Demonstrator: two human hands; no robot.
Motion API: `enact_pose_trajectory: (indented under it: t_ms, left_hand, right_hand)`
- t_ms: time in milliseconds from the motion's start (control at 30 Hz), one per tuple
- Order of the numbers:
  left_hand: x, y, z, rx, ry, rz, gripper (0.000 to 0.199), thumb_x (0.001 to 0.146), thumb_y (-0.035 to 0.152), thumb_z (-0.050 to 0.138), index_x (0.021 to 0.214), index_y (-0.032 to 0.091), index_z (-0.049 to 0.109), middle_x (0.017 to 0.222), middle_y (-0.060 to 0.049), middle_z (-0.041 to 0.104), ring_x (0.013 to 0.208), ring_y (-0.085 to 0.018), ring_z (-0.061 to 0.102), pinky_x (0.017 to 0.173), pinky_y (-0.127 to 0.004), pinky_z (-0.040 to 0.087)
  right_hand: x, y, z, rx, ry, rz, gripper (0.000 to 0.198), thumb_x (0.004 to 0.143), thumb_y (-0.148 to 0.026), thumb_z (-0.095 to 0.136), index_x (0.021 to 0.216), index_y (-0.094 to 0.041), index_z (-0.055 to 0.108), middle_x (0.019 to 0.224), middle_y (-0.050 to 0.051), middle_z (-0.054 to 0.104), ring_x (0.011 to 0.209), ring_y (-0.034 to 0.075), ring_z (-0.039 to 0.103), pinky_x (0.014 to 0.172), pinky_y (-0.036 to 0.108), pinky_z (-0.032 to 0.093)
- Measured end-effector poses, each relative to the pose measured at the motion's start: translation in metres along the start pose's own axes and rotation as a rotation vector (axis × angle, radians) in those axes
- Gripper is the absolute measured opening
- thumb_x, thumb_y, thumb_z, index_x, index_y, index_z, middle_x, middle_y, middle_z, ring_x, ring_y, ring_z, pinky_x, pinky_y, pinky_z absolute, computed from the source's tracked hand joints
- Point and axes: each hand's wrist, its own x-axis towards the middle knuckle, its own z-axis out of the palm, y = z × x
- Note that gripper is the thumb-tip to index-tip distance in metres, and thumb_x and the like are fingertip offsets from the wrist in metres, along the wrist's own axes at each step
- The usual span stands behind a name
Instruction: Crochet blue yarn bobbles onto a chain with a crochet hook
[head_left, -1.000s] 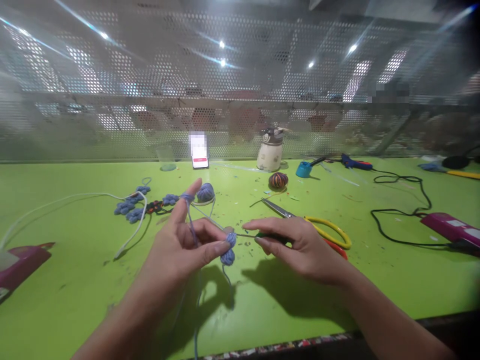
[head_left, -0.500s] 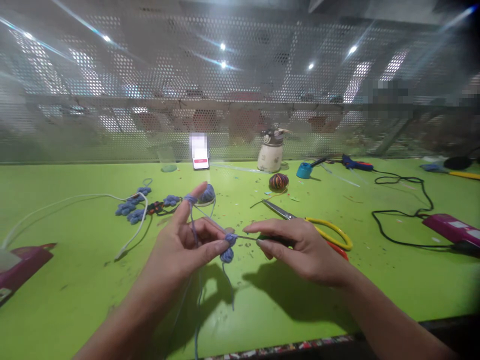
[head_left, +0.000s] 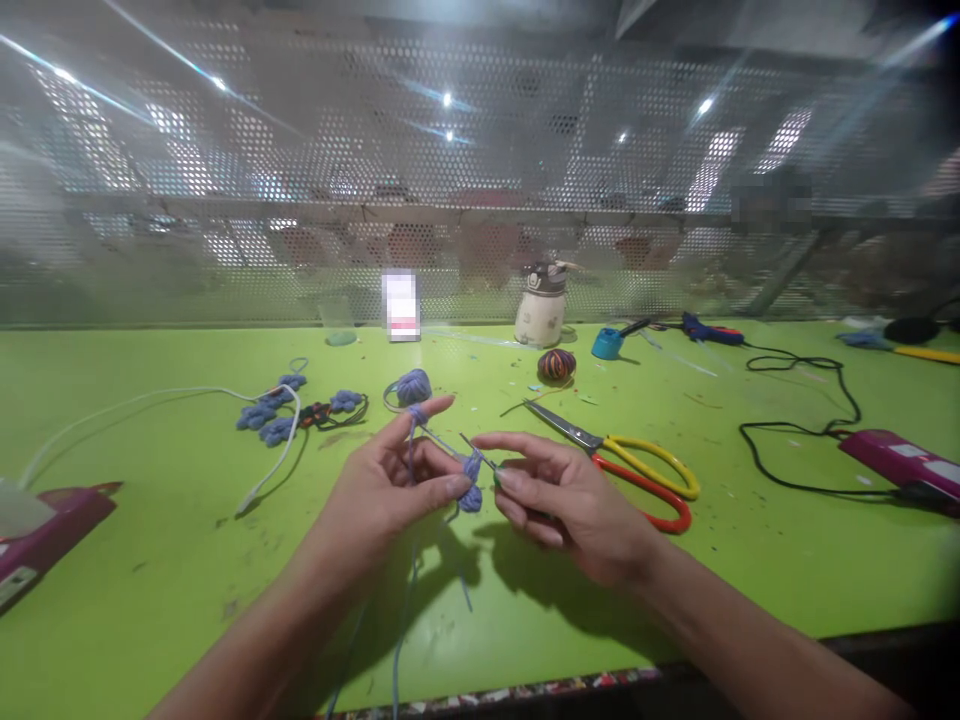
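Between thumb and fingers, my left hand (head_left: 397, 485) pinches a small purple-blue crochet piece (head_left: 471, 490). Yarn of the same colour loops round my raised left index finger, and loose strands hang below the hand. My right hand (head_left: 559, 495) grips a crochet hook (head_left: 480, 452); its thin metal shaft slants up to the left at the top of the piece, while most of the handle is hidden by my fingers. Beyond my left index finger lies a ball of purple-blue yarn (head_left: 413, 386). Scissors (head_left: 600, 440) with one yellow and one red handle rest just past my right hand.
Crocheted blue flowers (head_left: 259, 413) lie at left beside a white cable (head_left: 289, 440). Toward the back stand a phone (head_left: 402, 305), a bottle (head_left: 541, 308) and a blue pot (head_left: 607, 343), with a multicoloured yarn ball (head_left: 556, 366) nearer. A magenta power strip (head_left: 900, 460) with a black cord is at right.
My right hand has moved left and turned, so the hook now slants up-left instead of lying nearly level. My left index finger has tipped lower to the right, exposing the yarn ball.
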Motion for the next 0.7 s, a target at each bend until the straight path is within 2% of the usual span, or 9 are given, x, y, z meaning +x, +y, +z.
enact_pose_trajectory:
  t_ms: [133, 267, 467, 600, 700]
  left_hand:
    - [-0.001, 0.0, 0.002, -0.012, 0.018, 0.016, 0.086, 0.068, 0.013, 0.08, 0.144, 0.017, 0.04, 0.071, 0.0, 0.07, 0.069, -0.016, 0.063, 0.071, -0.029, 0.049]
    - [0.002, -0.002, 0.0, -0.015, 0.01, 0.004, 0.096, 0.065, 0.012, 0.082, 0.148, 0.017, 0.033, 0.073, -0.001, 0.071, 0.071, -0.015, 0.063, 0.071, -0.027, 0.049]
    - [0.005, -0.004, -0.003, 0.048, 0.025, -0.034, 0.092, 0.069, 0.014, 0.079, 0.148, 0.014, 0.032, 0.069, 0.001, 0.067, 0.064, -0.014, 0.059, 0.063, -0.025, 0.045]
    - [0.005, -0.004, -0.002, 0.194, -0.047, -0.032, 0.089, 0.07, 0.015, 0.077, 0.148, 0.019, 0.033, 0.068, 0.002, 0.065, 0.067, -0.017, 0.059, 0.066, -0.028, 0.044]
    - [0.0, -0.01, 0.003, 0.455, -0.028, 0.112, 0.072, 0.077, 0.013, 0.068, 0.143, 0.027, 0.044, 0.068, 0.002, 0.063, 0.066, -0.018, 0.057, 0.07, -0.03, 0.042]
  right_hand:
    - [0.0, -0.001, 0.003, -0.014, 0.039, 0.015, 0.04, 0.085, -0.024, 0.067, 0.125, -0.021, 0.064, 0.057, -0.006, 0.049, 0.039, 0.002, 0.029, 0.038, 0.018, 0.017]
    - [0.001, -0.001, 0.0, -0.056, 0.045, 0.008, 0.038, 0.086, -0.024, 0.065, 0.123, -0.021, 0.066, 0.057, -0.006, 0.047, 0.041, 0.003, 0.03, 0.038, 0.018, 0.018]
    - [0.001, -0.003, -0.003, -0.198, 0.083, 0.017, 0.038, 0.085, -0.025, 0.065, 0.122, -0.018, 0.067, 0.057, -0.006, 0.048, 0.041, 0.004, 0.032, 0.04, 0.019, 0.02]
    - [0.004, -0.005, -0.004, -0.366, 0.058, 0.009, 0.033, 0.085, -0.023, 0.064, 0.116, -0.015, 0.071, 0.053, -0.006, 0.047, 0.041, 0.004, 0.033, 0.041, 0.02, 0.023]
    - [0.008, -0.002, -0.005, -0.413, 0.093, 0.041, 0.028, 0.082, -0.02, 0.065, 0.108, -0.014, 0.074, 0.05, -0.006, 0.047, 0.04, 0.005, 0.034, 0.04, 0.02, 0.024]
